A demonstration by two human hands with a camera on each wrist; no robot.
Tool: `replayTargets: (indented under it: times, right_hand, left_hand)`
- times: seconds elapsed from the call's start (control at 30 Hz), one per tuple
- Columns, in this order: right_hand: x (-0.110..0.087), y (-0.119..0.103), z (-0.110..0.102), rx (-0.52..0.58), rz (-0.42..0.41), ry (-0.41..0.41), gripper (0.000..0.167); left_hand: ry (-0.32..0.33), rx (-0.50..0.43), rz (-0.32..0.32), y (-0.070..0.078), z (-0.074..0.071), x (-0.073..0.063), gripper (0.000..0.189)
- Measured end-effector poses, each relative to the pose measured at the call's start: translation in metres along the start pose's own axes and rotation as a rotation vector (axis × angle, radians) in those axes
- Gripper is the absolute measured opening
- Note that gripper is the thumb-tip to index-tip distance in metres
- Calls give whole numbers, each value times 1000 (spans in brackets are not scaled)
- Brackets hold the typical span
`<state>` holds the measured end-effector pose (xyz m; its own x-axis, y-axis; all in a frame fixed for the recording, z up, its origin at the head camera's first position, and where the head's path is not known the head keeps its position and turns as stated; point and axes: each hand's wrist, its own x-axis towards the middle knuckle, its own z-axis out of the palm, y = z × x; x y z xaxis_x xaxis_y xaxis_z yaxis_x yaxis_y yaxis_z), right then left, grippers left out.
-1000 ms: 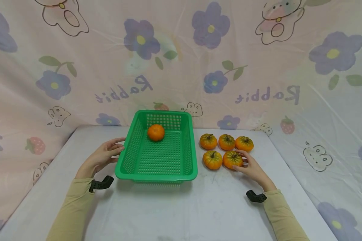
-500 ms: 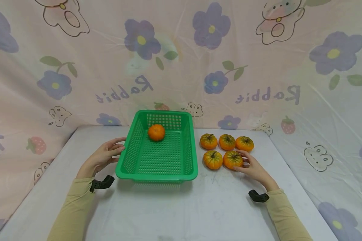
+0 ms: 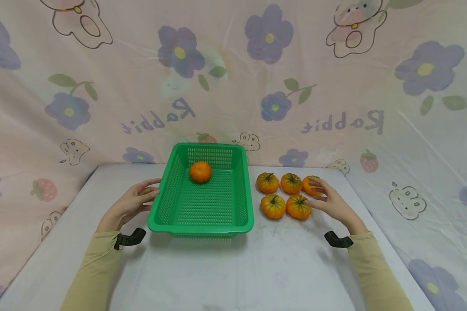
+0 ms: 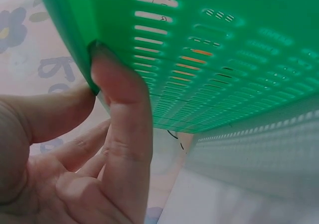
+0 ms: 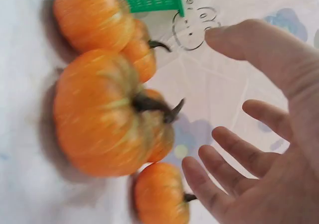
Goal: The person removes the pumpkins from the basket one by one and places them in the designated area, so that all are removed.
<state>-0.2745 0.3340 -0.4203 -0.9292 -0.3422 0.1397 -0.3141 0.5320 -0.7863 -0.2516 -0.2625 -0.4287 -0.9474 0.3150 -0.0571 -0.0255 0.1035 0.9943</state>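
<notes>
My left hand pinches the left rim of the green plastic basket. In the left wrist view, the thumb and one finger meet at that rim. Inside the basket, near its back, sits an orange pumpkin. My right hand, fingers spread and holding nothing, hovers at the front right pumpkin and partly covers the back right pumpkin. In the right wrist view a gap shows between the fingers and the nearest pumpkin.
To the left of the right hand's pumpkins stand a front left pumpkin, a back left pumpkin and a back middle pumpkin. All rest on a white table. A patterned curtain hangs behind it.
My right hand has come away from the front right pumpkin, rising and shifting right, with its fingers opened wider. The left hand stays on the basket. The pumpkins keep their places.
</notes>
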Motion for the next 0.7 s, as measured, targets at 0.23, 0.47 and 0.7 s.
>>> replayTargets:
  times: [0.23, 0.47, 0.7]
  right_hand:
    - [23, -35, -5, -14, -97, 0, 77]
    - [44, -82, 1, -6, -192, -36, 74]
    - [58, -128, 16, 21, -257, -59, 73]
  left_hand:
    - [2, -16, -7, 1, 0, -1, 65]
    - [4, -16, -6, 3, 1, -2, 63]
    - [-10, -21, 0, 3, 1, -2, 63]
